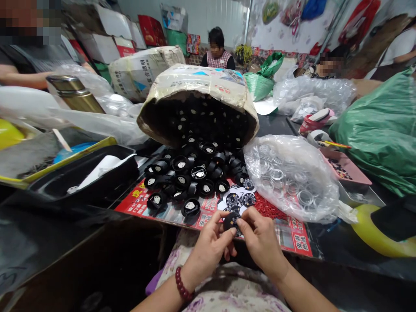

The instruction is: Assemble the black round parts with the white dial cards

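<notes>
Between the fingers of both hands is a small round black dial disc (231, 221) with pale markings. My left hand (212, 234), with a dark red bead bracelet at the wrist, pinches its left side. On the other side my right hand (258, 232) is closed on it, thumb against its face. Just beyond the fingers lies a pile of printed dial discs (239, 197), black faces on white. Farther back and left, many black round casings (182, 180) with pale metal plates spill from a large wrapped sack (195, 80).
A clear bag of transparent rings (276, 173) lies right of the pile, beside red slivers (268, 208). A yellow tape roll (383, 234) and green sack (383, 134) are at right. Left stand a black tray (87, 173) and gold flask (76, 93). Other people sit across the table.
</notes>
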